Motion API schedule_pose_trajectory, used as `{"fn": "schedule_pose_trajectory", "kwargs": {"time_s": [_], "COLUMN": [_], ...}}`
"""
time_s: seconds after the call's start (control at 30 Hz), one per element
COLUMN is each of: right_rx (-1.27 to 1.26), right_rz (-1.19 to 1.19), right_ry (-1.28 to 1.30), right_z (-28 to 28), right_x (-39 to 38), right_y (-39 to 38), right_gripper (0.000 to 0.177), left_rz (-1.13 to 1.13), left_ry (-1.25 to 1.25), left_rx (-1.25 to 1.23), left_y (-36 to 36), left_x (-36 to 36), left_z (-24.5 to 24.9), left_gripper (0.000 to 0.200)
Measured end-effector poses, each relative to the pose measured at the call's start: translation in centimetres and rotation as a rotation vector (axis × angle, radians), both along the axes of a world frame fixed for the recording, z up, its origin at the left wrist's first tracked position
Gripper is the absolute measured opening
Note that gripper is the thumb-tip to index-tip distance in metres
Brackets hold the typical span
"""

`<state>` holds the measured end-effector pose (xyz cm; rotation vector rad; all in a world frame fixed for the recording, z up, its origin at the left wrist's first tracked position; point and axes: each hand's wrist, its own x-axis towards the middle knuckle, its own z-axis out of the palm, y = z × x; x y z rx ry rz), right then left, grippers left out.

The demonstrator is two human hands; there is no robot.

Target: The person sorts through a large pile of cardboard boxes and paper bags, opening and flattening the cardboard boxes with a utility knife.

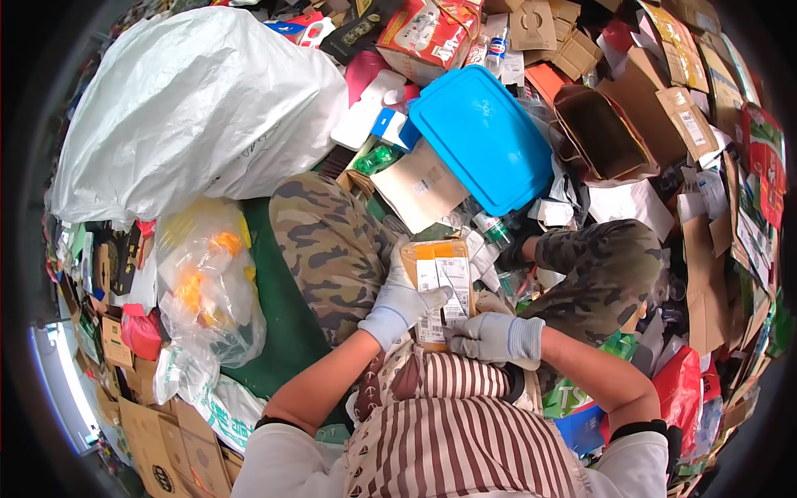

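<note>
A small cardboard box (440,253) with white printed labels and yellowish tape is upright in front of my lap. My left hand (403,303), in a white knit glove, grips it from the left with the thumb across the label; the other fingers are partly hidden. My right hand (494,336), gloved too, is closed at the box's lower right edge. A thin dark line shows on the label near its fingertips, but I cannot make out whether that is a tool. Striped cloth (457,440) covers my front below the box.
Mixed waste surrounds me. A blue plastic lid (486,137) lies ahead, beside an open brown carton (602,133). A large white sack (199,116) bulges at upper left, above a clear plastic bag (207,290). Flattened cardboard (706,274) piles up at right.
</note>
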<state>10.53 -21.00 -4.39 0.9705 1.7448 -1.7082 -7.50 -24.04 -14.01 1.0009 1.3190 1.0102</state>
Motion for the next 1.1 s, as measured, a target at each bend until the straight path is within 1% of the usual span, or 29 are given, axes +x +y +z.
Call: {"fn": "schedule_pose_trajectory", "kwargs": {"time_s": [0.07,0.1,0.2,0.23,0.33,0.37,0.4,0.47,0.5,0.57,0.6,0.63,0.67,0.7,0.73,0.77,0.8,0.9,1.0,1.03,1.1], "right_rx": [0.037,-0.219,-0.575,-0.644,-0.79,-0.78,-0.771,-0.608,-0.471,-0.195,-0.087,0.019,0.126,0.344,0.3,0.257,0.214,0.001,0.458,0.768,1.087], "right_rz": [0.044,-0.086,-0.173,-0.261,-0.227,-0.239,-0.305,-0.34,-0.356,-0.391,-0.336,-0.279,-0.221,-0.156,-0.192,-0.228,-0.265,-0.393,-0.28,-0.197,0.153], "right_ry": [0.109,0.087,0.119,0.225,0.259,0.255,0.28,0.146,0.157,0.177,0.193,0.206,0.22,0.254,0.215,0.177,0.14,0.228,0.197,0.456,0.392], "right_z": [-0.3,0.5,-0.8,0.3,-1.1,-0.4,-1.0,0.3,1.2,3.4,4.8,6.3,7.2,7.6,8.1,8.7,9.0,8.6,8.9,6.7,6.4], "right_x": [-0.3,-0.1,0.5,0.6,1.4,1.2,1.3,1.4,1.7,2.9,3.3,3.7,4.1,4.4,4.4,4.3,4.3,5.1,5.2,5.8,6.0], "right_y": [-0.4,0.0,0.6,0.5,0.5,0.5,0.0,0.3,0.6,1.1,1.3,1.8,2.1,2.0,1.9,1.8,1.7,1.1,0.9,0.5,0.6], "right_gripper": [0.037,0.035,0.034,0.035,0.037,0.037,0.035,0.037,0.038,0.04,0.041,0.042,0.043,0.044,0.042,0.041,0.039,0.021,0.022,0.012,0.021], "left_rz": [-0.107,-0.192,-0.203,-0.248,-0.319,-0.327,-0.254,-0.1,-0.03,-0.057,-0.075,-0.087,-0.089,-0.094,-0.101,-0.065,-0.098,-0.178,-0.334,-0.394,-0.49], "left_ry": [-0.143,-0.069,-0.16,-0.087,-0.035,0.274,0.39,0.62,0.704,0.881,0.963,0.949,0.944,0.939,0.934,0.928,0.93,0.934,0.863,0.858,0.849], "left_rx": [-0.151,-0.186,-0.359,-0.465,-0.302,-0.236,-0.112,0.137,0.114,0.281,0.363,0.406,0.472,0.537,0.601,0.619,0.606,0.563,0.436,0.413,0.395], "left_y": [0.3,0.4,0.8,1.2,0.6,0.3,0.2,0.6,1.0,1.8,1.9,1.7,1.6,1.4,1.2,1.1,1.1,1.0,1.4,1.5,1.9], "left_x": [-1.2,-1.8,-2.9,-3.5,-4.7,-4.7,-4.3,-2.3,-1.7,-1.5,-1.3,-1.2,-0.8,-0.3,0.2,1.2,1.6,2.5,2.6,2.7,3.0], "left_z": [1.6,3.0,4.6,5.5,3.8,3.4,3.0,5.8,7.7,8.3,8.3,7.9,7.6,7.4,7.3,7.5,7.7,7.8,8.8,8.4,8.0], "left_gripper": [0.093,0.09,0.088,0.091,0.095,0.1,0.101,0.102,0.098,0.093,0.091,0.076,0.071,0.065,0.06,0.041,0.04,0.033,0.032,0.03,0.03]}}
